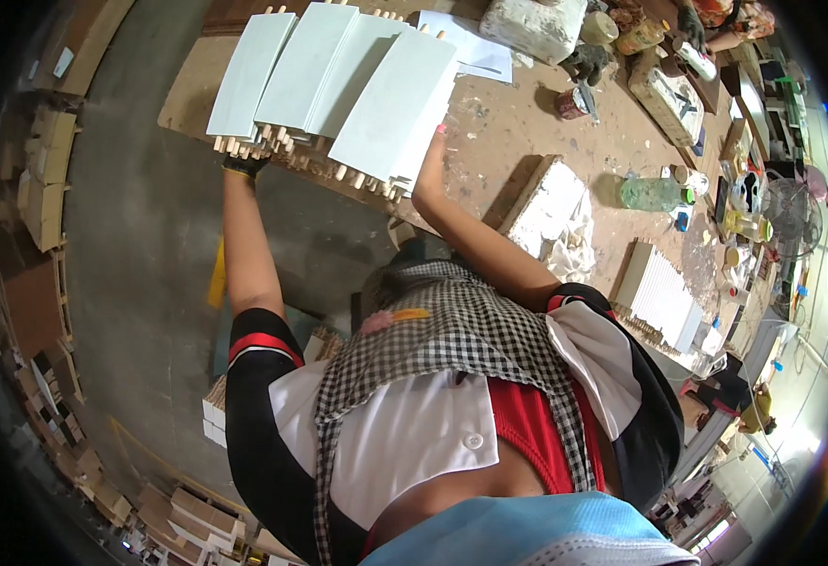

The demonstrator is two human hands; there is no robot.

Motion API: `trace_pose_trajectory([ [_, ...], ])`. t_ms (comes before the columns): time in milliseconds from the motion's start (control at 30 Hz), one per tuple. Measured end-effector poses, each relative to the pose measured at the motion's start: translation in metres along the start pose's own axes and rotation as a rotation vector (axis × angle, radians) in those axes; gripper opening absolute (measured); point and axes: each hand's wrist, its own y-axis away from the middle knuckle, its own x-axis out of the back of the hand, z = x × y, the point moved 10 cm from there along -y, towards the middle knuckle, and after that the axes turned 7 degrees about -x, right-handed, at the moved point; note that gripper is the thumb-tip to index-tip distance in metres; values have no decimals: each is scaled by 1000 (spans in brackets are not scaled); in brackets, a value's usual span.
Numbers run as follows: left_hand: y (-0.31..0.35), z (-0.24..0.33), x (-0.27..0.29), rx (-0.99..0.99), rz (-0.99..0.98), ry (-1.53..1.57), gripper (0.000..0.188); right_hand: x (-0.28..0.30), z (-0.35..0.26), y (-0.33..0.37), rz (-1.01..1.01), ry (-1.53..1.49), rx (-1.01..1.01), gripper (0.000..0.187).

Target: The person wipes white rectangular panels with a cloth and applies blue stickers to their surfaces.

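The panels [395,99] before you are a plain, pale grey-white, and their dowels [342,174] a light wood tan. Your left hand [243,164] wears a dark glove. Your bench [518,123] is brown, flecked with white. Your apron [470,325] is checked black and white, with a pink-and-yellow motif [400,320]; your shirt [395,453] is white in front, with black sleeves [253,401] banded red and white. Beneath it shows a red top [532,429]. Your mask [527,533] is light blue. To your right stands a translucent green bottle [650,194] with a brighter green cap [688,195]. The floor [140,236] is grey.
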Motion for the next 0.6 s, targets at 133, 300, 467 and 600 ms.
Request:
trace_pose_trajectory([
  [133, 20, -47, 40, 773, 115, 474, 44, 13, -19, 24, -24, 333, -128, 77],
  [300, -52, 43, 132, 995, 399, 706, 48, 58, -121, 84, 39, 673, 255, 47],
  [467, -188, 243, 175, 335, -21, 258, 74, 96, -153, 132, 98, 1236, 741, 38],
  [600, -188, 263, 139, 414, -314, 65, 99, 116, -148, 142, 134, 1413, 849, 43],
])
